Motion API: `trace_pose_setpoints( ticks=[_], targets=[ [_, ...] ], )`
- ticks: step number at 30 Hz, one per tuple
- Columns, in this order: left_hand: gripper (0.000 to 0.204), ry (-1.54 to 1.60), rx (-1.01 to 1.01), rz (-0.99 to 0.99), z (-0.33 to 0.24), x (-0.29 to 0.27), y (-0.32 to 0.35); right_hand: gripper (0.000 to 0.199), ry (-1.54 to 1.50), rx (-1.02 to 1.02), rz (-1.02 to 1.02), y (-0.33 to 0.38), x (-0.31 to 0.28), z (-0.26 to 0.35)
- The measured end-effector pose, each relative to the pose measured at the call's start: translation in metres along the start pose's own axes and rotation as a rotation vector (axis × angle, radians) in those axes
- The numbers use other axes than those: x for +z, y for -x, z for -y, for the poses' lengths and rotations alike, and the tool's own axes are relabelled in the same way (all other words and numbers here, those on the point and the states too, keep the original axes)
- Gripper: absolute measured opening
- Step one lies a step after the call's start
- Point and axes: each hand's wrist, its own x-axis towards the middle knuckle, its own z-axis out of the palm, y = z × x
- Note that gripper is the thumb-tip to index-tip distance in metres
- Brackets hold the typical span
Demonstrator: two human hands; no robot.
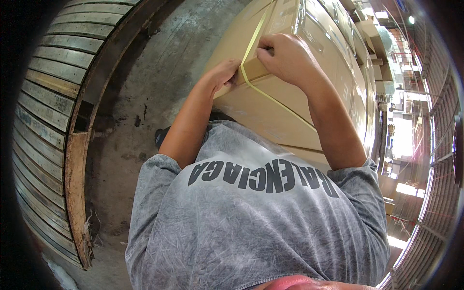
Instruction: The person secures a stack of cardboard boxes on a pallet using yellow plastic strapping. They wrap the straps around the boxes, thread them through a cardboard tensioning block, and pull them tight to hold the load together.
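A large brown cardboard carton (270, 111) stands in front of me, with a thin yellow strap (290, 110) running over its faces and bending at an edge. My left hand (224, 76) is closed at that edge, its fingertips against the strap; its inner fingers are hidden. Just to the right, my right hand (289, 55) is curled into a fist close over the carton, beside the strap. What either hand grips, if anything, cannot be made out.
Along the left runs a slatted metal platform (48, 116) with a worn, rusty side beam (77, 179). Stained concrete floor (140, 92) lies between it and the carton. More cartons (369, 36) stand beyond on the right, near a ribbed wall (435, 159).
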Motion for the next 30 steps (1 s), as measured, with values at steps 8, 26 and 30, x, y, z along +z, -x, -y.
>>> trace_pose_setpoints(
  ticks=[8, 26, 30],
  targets=[
    [0.036, 0.07, 0.075, -0.062, 0.003, 0.005, 0.004, 0.027, 0.115, -0.081, -0.114, 0.014, 0.006, 0.011],
    [0.03, 0.055, 0.137, -0.196, -0.008, 0.023, 0.004, 0.02, 0.104, -0.131, -0.242, 0.025, 0.01, 0.001],
    [0.032, 0.103, 0.113, -0.265, -0.004, 0.023, 0.0, 0.02, 0.034, -0.131, -0.199, 0.013, 0.005, -0.004]
  ],
)
